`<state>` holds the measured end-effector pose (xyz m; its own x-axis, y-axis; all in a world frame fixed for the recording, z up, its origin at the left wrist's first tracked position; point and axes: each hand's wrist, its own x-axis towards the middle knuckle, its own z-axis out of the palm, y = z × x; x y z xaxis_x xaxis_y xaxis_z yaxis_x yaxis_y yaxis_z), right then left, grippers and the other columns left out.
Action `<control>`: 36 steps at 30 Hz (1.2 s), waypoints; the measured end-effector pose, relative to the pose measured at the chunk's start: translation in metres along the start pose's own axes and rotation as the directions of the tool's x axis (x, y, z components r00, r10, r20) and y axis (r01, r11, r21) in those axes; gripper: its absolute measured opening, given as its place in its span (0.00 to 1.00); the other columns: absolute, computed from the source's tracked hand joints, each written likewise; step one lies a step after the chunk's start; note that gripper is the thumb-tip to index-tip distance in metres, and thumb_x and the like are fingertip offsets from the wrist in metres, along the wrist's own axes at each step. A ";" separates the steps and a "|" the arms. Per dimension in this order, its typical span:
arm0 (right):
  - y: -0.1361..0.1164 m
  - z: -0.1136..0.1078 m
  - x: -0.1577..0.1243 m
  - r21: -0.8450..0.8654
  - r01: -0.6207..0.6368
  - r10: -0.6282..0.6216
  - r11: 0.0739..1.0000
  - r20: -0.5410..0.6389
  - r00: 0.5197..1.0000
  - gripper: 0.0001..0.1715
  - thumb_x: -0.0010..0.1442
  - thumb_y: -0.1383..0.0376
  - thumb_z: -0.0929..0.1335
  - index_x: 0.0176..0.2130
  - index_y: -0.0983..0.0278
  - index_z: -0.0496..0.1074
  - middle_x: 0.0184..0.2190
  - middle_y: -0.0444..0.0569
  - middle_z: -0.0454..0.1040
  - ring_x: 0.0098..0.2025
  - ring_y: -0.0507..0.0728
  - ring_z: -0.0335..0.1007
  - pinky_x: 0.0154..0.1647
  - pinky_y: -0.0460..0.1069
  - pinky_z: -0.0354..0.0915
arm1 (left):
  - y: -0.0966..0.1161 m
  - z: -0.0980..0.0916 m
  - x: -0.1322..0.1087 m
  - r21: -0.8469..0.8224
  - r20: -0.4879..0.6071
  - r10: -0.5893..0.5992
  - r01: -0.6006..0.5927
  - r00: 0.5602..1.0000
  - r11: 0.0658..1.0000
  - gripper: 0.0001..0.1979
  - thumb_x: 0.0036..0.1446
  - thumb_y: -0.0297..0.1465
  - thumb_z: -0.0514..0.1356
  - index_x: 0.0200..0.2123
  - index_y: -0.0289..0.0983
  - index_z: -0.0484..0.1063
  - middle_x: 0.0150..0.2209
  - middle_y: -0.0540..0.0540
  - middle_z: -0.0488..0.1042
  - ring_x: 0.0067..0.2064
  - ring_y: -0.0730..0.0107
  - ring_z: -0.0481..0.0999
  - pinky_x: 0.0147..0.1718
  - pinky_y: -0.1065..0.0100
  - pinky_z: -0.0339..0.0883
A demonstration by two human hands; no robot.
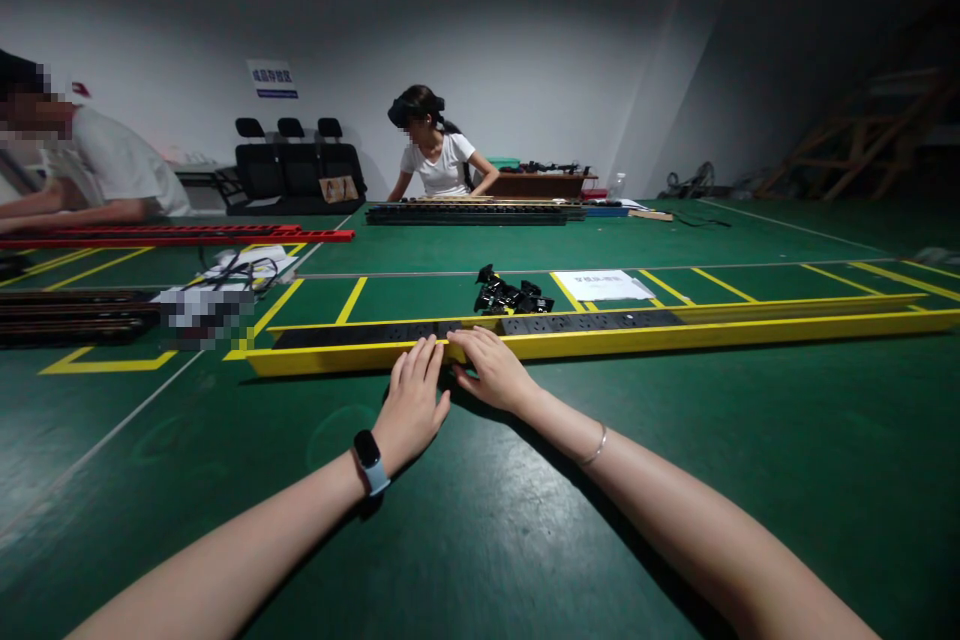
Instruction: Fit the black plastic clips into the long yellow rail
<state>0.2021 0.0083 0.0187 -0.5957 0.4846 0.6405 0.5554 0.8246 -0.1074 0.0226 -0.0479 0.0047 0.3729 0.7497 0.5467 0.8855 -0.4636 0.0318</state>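
A long yellow metal channel (pixel 600 345) lies across the green floor before me, with black socket strips (pixel 589 322) set inside it. Its left stretch holds another black socket strip (pixel 352 334). Between the two strips is a short gap, close to my fingertips. My left hand (pixel 412 398), wearing a watch, rests with fingers stretched out against the channel's near wall. Beside it, my right hand (pixel 491 368) hooks its fingers over the near rim, with the thumb lower down on the outside. Whatever lies under the right fingertips is hidden.
Behind the channel sit a pile of black parts (pixel 511 292) and a white paper sheet (pixel 606 285). A red rail (pixel 180 235) and dark bars (pixel 75 317) lie to the left. One person (pixel 442 160) works by stacked dark bars (pixel 472 213); another (pixel 112 165) leans in at far left.
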 end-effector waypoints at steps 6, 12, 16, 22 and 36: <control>0.015 -0.006 -0.007 -0.126 -0.119 0.108 0.985 -0.095 0.990 0.14 0.60 0.65 0.63 0.46 0.64 0.66 0.40 0.54 0.71 0.45 0.61 0.65 0.48 0.58 0.64 | 0.000 0.001 0.000 -0.003 -0.014 0.010 -0.010 1.000 1.000 0.31 0.60 0.32 0.51 0.64 0.32 0.47 0.65 0.34 0.52 0.67 0.52 0.48 0.61 0.48 0.49; 0.013 -0.006 -0.009 -0.121 -0.052 0.042 0.991 -0.084 0.996 0.18 0.60 0.66 0.63 0.50 0.64 0.65 0.47 0.55 0.69 0.51 0.61 0.63 0.53 0.58 0.61 | 0.000 0.002 0.000 0.005 -0.013 0.008 -0.008 1.000 1.000 0.31 0.60 0.32 0.51 0.64 0.31 0.47 0.66 0.35 0.50 0.67 0.53 0.47 0.62 0.49 0.48; 0.010 -0.006 -0.008 -0.103 0.028 -0.030 0.994 -0.018 0.999 0.22 0.61 0.67 0.61 0.55 0.63 0.62 0.54 0.54 0.67 0.58 0.59 0.60 0.61 0.59 0.56 | 0.000 0.001 0.000 0.005 -0.009 0.005 -0.005 1.000 1.000 0.30 0.60 0.32 0.51 0.64 0.31 0.48 0.65 0.35 0.51 0.67 0.53 0.47 0.62 0.49 0.48; 0.010 -0.006 -0.009 -0.099 0.021 -0.019 0.995 0.017 1.000 0.26 0.60 0.68 0.62 0.57 0.63 0.60 0.55 0.54 0.67 0.59 0.57 0.59 0.63 0.60 0.53 | -0.001 0.001 0.000 0.006 -0.007 0.011 -0.011 1.000 1.000 0.30 0.60 0.32 0.51 0.64 0.31 0.48 0.65 0.34 0.51 0.67 0.52 0.48 0.62 0.49 0.48; 0.011 -0.004 -0.007 -0.190 -0.077 0.077 0.979 -0.005 0.997 0.22 0.62 0.68 0.62 0.56 0.64 0.62 0.50 0.53 0.71 0.52 0.59 0.64 0.54 0.56 0.57 | 0.003 -0.003 0.001 0.023 0.026 -0.009 0.009 1.000 1.000 0.30 0.60 0.31 0.51 0.64 0.30 0.49 0.66 0.35 0.51 0.67 0.52 0.47 0.62 0.50 0.47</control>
<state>0.2146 0.0135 0.0160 -0.5483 0.5457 0.6338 0.6994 0.7146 -0.0102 0.0247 -0.0499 0.0073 0.3718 0.7659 0.5246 0.8948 -0.4461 0.0172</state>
